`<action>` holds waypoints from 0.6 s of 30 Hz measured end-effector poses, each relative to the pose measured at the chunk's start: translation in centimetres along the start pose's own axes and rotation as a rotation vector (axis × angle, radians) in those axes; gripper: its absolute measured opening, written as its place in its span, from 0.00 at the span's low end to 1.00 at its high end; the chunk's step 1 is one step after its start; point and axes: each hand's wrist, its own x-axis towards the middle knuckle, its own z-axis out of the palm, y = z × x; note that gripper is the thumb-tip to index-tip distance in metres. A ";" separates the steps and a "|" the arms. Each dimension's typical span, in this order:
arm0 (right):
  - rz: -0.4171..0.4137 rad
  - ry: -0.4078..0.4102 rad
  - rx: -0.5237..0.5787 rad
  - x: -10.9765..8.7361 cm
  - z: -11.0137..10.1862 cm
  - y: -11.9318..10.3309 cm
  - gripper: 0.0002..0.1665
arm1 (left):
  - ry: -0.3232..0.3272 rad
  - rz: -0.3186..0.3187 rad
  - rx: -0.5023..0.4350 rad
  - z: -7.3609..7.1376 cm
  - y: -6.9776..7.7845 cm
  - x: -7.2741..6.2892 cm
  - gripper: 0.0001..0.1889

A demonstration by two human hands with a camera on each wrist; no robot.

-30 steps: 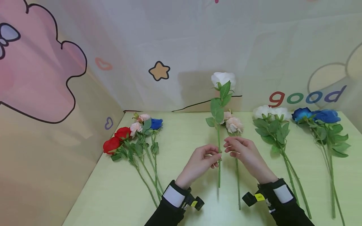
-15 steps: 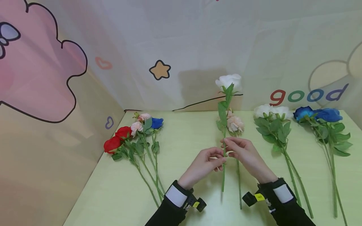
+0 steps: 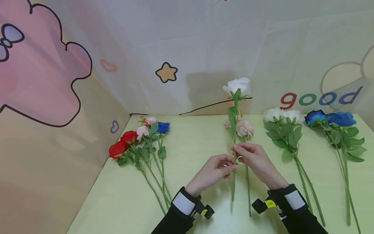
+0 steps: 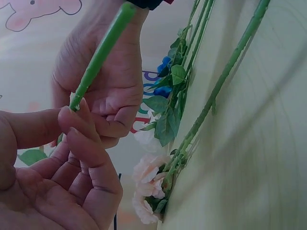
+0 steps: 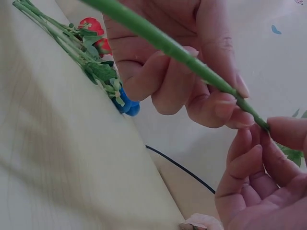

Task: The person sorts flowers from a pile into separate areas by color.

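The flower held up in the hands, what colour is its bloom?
The bloom is white; it shows best in the head view.

"good" on backdrop (yellow tag perhaps lettered).

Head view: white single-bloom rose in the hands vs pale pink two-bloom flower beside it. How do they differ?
Pose: the white single-bloom rose is raised, bloom up; the pale pink two-bloom flower lies on the light green table.
Support: left hand and right hand pinch the white stem; the table bears the pink flower.
Shared: slender green stems.
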 end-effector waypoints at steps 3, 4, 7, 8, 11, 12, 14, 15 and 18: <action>0.005 0.001 0.001 0.0 0.0 0.0 0.13 | -0.003 0.004 0.025 0.0 0.1 -0.1 0.13; 0.006 0.004 0.002 0.0 -0.1 0.0 0.12 | -0.001 0.005 0.037 0.1 0.1 -0.1 0.13; 0.010 0.017 -0.007 -0.1 -0.2 -0.1 0.12 | 0.003 0.015 0.076 0.1 0.1 -0.2 0.14; 0.013 0.022 -0.017 -0.1 -0.2 -0.2 0.12 | 0.007 0.021 0.093 0.1 0.1 -0.2 0.14; 0.023 0.048 -0.051 -0.2 -0.6 -0.3 0.11 | 0.023 0.044 0.164 0.1 0.0 -0.1 0.13; 0.026 0.055 -0.059 -0.2 -0.8 -0.4 0.11 | 0.031 0.055 0.201 0.0 0.0 -0.1 0.13; 0.035 0.069 -0.082 -0.3 -1.3 -0.5 0.10 | 0.054 0.072 0.281 0.0 -0.2 0.0 0.13; 0.037 0.075 -0.083 -0.3 -1.5 -0.6 0.10 | 0.068 0.079 0.320 0.0 -0.2 -0.1 0.13; 0.040 0.089 -0.108 -0.4 -2.2 -0.7 0.09 | 0.117 0.114 0.453 0.1 0.0 -0.2 0.12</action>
